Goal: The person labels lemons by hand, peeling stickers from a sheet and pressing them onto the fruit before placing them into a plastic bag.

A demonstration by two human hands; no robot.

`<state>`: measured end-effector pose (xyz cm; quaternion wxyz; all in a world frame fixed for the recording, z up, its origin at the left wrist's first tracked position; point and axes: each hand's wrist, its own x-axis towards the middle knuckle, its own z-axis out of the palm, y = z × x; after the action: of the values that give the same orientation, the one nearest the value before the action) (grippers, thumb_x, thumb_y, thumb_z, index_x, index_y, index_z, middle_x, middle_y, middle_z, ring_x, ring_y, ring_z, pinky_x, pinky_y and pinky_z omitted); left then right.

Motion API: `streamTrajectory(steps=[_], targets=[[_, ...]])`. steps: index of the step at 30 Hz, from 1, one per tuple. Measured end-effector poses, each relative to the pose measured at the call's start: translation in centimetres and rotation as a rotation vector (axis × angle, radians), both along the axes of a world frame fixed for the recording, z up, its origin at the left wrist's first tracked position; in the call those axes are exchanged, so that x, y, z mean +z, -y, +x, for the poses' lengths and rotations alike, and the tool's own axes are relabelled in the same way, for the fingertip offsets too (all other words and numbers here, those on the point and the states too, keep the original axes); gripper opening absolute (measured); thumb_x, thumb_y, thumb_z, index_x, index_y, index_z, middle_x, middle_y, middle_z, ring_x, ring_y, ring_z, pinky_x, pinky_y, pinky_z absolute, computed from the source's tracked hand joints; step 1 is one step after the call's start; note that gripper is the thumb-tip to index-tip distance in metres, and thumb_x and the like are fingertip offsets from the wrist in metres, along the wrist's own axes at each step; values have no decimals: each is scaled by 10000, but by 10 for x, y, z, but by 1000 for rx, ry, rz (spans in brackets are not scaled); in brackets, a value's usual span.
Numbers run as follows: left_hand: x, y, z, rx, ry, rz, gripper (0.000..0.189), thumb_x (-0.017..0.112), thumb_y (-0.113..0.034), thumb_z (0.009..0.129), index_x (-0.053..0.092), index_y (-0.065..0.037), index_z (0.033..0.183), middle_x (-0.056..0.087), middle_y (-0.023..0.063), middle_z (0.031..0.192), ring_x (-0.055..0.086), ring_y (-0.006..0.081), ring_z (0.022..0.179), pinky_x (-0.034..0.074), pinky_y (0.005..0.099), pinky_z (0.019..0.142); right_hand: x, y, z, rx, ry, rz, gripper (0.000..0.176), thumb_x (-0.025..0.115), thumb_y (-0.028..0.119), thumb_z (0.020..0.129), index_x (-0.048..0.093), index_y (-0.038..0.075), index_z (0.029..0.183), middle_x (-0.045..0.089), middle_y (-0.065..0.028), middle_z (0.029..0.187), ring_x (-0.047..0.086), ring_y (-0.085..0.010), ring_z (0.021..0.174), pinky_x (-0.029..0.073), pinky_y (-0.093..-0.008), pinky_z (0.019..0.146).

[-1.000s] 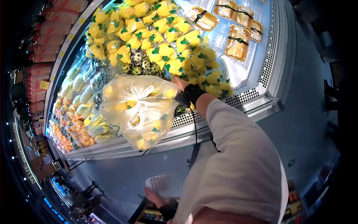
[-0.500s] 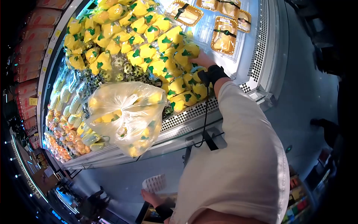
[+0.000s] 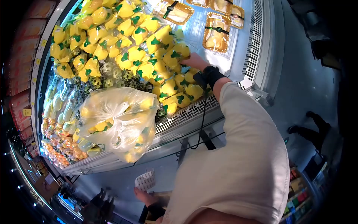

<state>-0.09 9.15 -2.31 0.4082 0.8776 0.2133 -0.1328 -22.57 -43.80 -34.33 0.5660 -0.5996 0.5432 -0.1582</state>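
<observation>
My right hand (image 3: 195, 61), with a dark band at its wrist, reaches into the display case at the right end of the yellow packets. Its fingers close against the side of a yellow packet (image 3: 181, 49) with a green leaf-shaped mark; the fingertips are partly hidden. Low in view, my left hand (image 3: 143, 195) is closed on a white printed paper sheet (image 3: 144, 180), held away from the case. Between the hands, a knotted translucent plastic bag (image 3: 118, 119) with yellow packets inside rests on the front edge of the case.
Several orange trays of wrapped food (image 3: 216, 33) lie at the upper right. Spotted green packets (image 3: 115, 72), pale green packs (image 3: 63, 106) and orange packs (image 3: 67, 143) fill the left side. A perforated metal rim (image 3: 194, 114) edges the case. A cable (image 3: 203, 123) hangs from my right wrist.
The view has shifted, so the case and bag appear farther left. My right hand stays at the same packet and my left hand keeps the paper. A person's legs show more at the right.
</observation>
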Motion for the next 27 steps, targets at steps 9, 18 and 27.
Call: streamTrajectory(steps=[9,18,27], targets=[[-30,-56,66,-207,125,-145,502,461,-275,949,393,40,1334,525,187,1212,566,304,1041,464,392,879,-3,25,-2,157,-110,126,515,753,389,710,650,56,1089,683,-100,954,638,-222,845,487,-334,747],[-28,-62,51,-189,312,-224,461,462,-215,957,412,43,1336,512,194,1258,554,276,1089,462,376,903,35,20,-8,18,-324,4,599,637,494,722,668,-64,938,667,-249,905,649,-361,890,493,-404,766],[-6,-59,31,-221,455,-267,397,465,-177,949,491,56,1269,550,164,1213,562,242,1051,458,344,900,134,-15,1,-31,13,-31,373,661,351,803,668,-19,755,628,-86,672,577,-162,632,457,-319,606]])
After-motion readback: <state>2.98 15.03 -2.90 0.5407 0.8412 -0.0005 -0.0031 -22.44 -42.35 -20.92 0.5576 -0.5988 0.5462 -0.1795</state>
